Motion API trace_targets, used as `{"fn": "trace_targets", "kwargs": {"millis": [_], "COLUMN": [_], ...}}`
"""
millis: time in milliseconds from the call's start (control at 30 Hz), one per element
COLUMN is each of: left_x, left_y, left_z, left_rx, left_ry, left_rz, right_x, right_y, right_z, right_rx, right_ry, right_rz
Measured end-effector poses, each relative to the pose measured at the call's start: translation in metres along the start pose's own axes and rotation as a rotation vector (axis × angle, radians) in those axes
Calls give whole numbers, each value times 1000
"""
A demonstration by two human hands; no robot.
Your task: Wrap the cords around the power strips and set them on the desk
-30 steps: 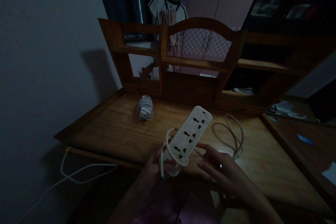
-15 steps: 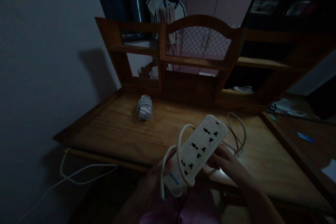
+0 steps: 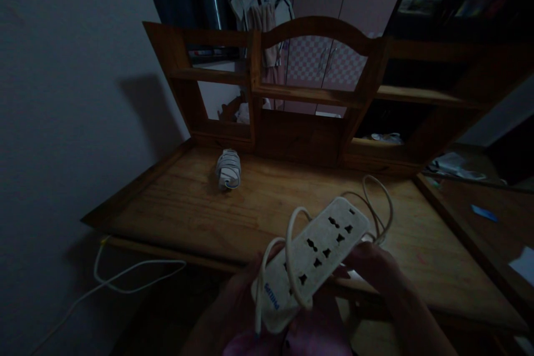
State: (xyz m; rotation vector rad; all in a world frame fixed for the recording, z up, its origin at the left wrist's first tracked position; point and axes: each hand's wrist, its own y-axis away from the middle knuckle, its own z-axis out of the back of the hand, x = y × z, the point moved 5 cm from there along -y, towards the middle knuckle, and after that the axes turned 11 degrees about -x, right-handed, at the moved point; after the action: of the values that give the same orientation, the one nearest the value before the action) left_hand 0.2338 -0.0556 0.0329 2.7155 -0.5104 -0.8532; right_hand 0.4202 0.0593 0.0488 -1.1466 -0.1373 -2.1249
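Note:
A white power strip [image 3: 311, 258] with several sockets is held over the near edge of the wooden desk [image 3: 200, 206], lying slanted with its far end up to the right. Its white cable [image 3: 292, 245] is looped twice round the strip's near half, and more cable [image 3: 377, 208] lies in loose loops on the desk behind it. My left hand [image 3: 237, 300] grips the strip's near end from below. My right hand [image 3: 371, 264] is closed on the strip's right edge near the middle.
A small bundle of wound white cable [image 3: 228, 169] lies on the desk at the back left. A wooden shelf unit [image 3: 317, 94] stands along the desk's back. Another white cord [image 3: 125, 281] trails on the floor at the left. Papers [image 3: 523, 264] lie at the right.
The strip has swung lower and further right and now lies flatter. A second loop of cable has gone round it. My right hand moved from open fingers beside the strip to gripping its edge.

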Motion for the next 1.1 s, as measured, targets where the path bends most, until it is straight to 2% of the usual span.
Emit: {"fn": "trace_targets", "kwargs": {"millis": [100, 233, 300, 400, 500, 567, 667, 800, 867, 1000, 1100], "left_x": [6, 6, 3, -1, -4, -6, -9, -12, -14, -21, -26], "left_y": [-1, -4, -5, -3, -1, 1, 5, 12, 16, 22, 23], "left_z": [-3, 3, 7, 6, 3, 7, 23, 42, 40, 23, 24], "left_rx": [56, 90, 88, 136, 139, 104, 23, -89, -86, -42, -117], "left_ry": [26, -59, -99, -172, -250, -306, -395, -480, -451, -349, -324], "left_rz": [17, -40, -68, -62, -23, -5, -21, 28, 55, 27, -31], "right_x": [-3, 5, 15, 25, 20, 11, -4, -6, -2, -1, -3], "right_y": [3, 3, 3, 2, 4, 8, 11, 1, -7, -22, -26], "right_z": [-5, -12, -13, -14, -15, -16, -13, 1, 9, 30, 47], "right_rx": [107, 151, 175, 209, 191, 198, 182, 132, 120, -5, -85], "right_ry": [-240, -681, -765, -765, -725, -692, -596, -658, -663, -564, -562], "right_rz": [-56, -292, -347, -351, -357, -384, -430, -362, -330, -328, -309]}}
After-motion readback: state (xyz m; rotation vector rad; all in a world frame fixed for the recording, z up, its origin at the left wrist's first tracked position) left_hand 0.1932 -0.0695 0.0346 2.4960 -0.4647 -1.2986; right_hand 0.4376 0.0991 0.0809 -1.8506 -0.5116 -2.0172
